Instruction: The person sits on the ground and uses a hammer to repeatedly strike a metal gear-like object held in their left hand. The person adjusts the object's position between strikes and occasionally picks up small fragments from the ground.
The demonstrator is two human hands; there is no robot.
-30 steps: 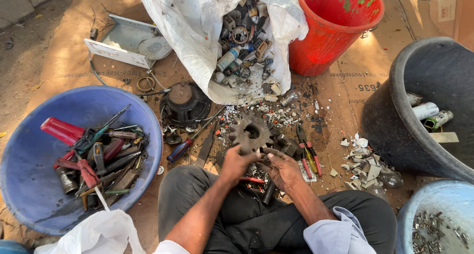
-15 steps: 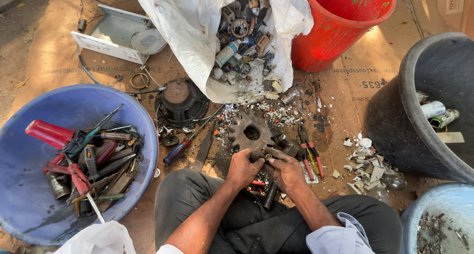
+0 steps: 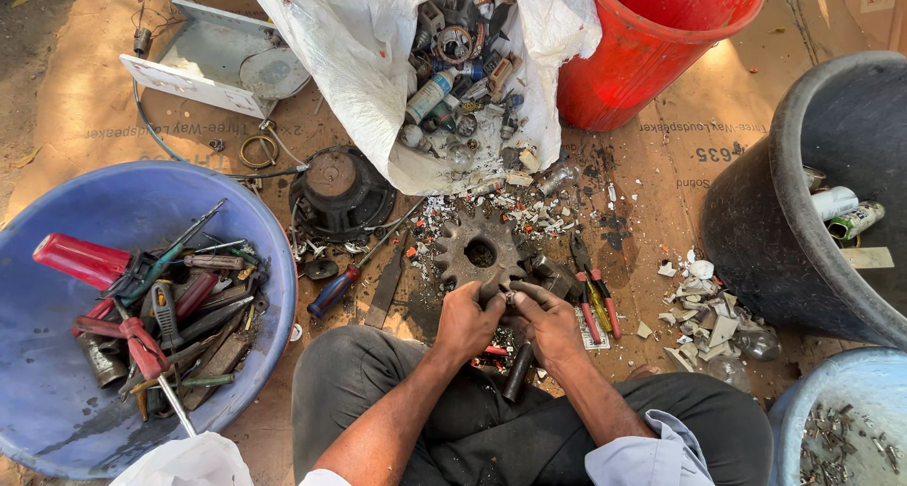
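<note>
Seen from above, a person sits cross-legged on brown cardboard [image 3: 746,118] strewn with scrap. Both hands meet just in front of the knees. The left hand [image 3: 466,322] is curled, fingers bent inward, pinching a small metal part [image 3: 511,295] at the fingertips. The right hand [image 3: 551,324] is also partly closed, its thumb and forefinger meeting the same part from the other side (the piece is too small to identify). Directly beyond the hands, touching the fingertips, a rusty toothed gear [image 3: 480,251] lies flat on the cardboard.

To the left of the gear lies a screwdriver [image 3: 348,281] with a blue and red handle, and past it a round black speaker [image 3: 338,193] rests face down. Right of the hands sit pliers [image 3: 593,292] with red and yellow grips. A dark rod [image 3: 518,371] rests against the person's legs below the hands.

At far left a large blue basin [image 3: 57,420] holds a heap of hand tools [image 3: 161,311], many with red handles. At the top centre a white sack [image 3: 350,51] spills open, full of mixed scrap parts. A red bucket [image 3: 642,61] stands just right of the sack. A black tub [image 3: 784,231] fills the right edge, with cans inside. White shards [image 3: 704,311] lie scattered beside it. A white metal box [image 3: 213,66] sits at the top left.
</note>
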